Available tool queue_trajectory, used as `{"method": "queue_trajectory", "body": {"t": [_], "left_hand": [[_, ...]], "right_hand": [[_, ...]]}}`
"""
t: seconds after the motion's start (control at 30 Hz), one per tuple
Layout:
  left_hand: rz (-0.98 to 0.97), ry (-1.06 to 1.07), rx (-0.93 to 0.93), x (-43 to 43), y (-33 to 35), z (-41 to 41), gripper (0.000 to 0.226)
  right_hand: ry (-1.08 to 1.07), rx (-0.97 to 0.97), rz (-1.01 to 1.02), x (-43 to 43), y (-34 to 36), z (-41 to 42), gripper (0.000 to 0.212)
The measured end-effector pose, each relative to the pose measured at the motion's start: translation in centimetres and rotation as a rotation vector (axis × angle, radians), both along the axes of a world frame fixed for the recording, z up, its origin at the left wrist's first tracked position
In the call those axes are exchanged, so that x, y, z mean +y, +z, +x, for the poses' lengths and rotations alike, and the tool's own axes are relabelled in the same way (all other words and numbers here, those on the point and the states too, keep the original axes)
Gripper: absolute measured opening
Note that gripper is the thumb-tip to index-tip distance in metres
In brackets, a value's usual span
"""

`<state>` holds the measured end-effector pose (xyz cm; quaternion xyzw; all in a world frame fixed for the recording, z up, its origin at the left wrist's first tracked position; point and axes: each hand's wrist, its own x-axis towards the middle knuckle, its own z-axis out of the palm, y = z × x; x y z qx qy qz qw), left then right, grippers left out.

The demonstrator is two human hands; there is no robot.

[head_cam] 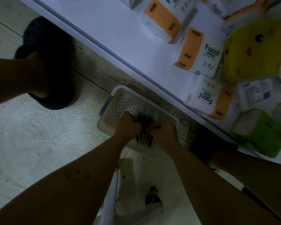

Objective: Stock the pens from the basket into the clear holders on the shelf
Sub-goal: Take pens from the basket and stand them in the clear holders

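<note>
A white perforated basket (120, 101) sits on the tiled floor beside the white shelf (113, 30). Inside it lies a bunch of dark pens (144, 117). Both of my hands reach down into the basket. My left hand (128, 125) curls its fingers round the bunch from the left. My right hand (164, 133) grips the same bunch from the right, with one pen tip poking past its fingers. No clear holders show in this view.
Facial tissue packs (203, 57) with orange ends, a yellow plush toy (253, 51) and a green pack (256, 135) lie on the shelf. A dark slipper (44, 62) on a foot stands at left. A second white perforated basket (136, 200) sits below.
</note>
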<state>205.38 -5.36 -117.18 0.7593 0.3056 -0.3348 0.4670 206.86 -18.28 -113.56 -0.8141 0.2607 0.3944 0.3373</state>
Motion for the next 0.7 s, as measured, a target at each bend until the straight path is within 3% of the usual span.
{"method": "queue_trajectory", "body": {"t": [0.07,0.2,0.37,0.47,0.6,0.7], "left_hand": [[-0.075,0.004,0.005,0.3,1.0,0.3,0.049],[-0.297,-0.004,0.014,0.8,3.6,0.8,0.080],[-0.380,-0.027,-0.064,1.1,7.7,1.1,0.031],[-0.444,0.027,-0.119,1.0,9.3,0.7,0.016],[-0.303,0.012,-0.278,0.8,11.6,0.6,0.025],[-0.240,-0.037,-0.293,0.6,13.6,0.9,0.030]], "right_hand": [[0.038,-0.038,-0.021,-0.2,1.1,0.2,0.008],[0.068,-0.154,-0.042,-0.7,2.5,-0.4,0.025],[0.076,-0.270,0.027,0.5,4.2,-0.7,0.059],[0.092,-0.297,0.078,1.0,6.2,-0.9,0.058],[0.107,-0.392,0.086,0.6,9.4,-1.1,0.044],[0.070,-0.463,0.063,0.3,12.2,-1.1,0.039]]}}
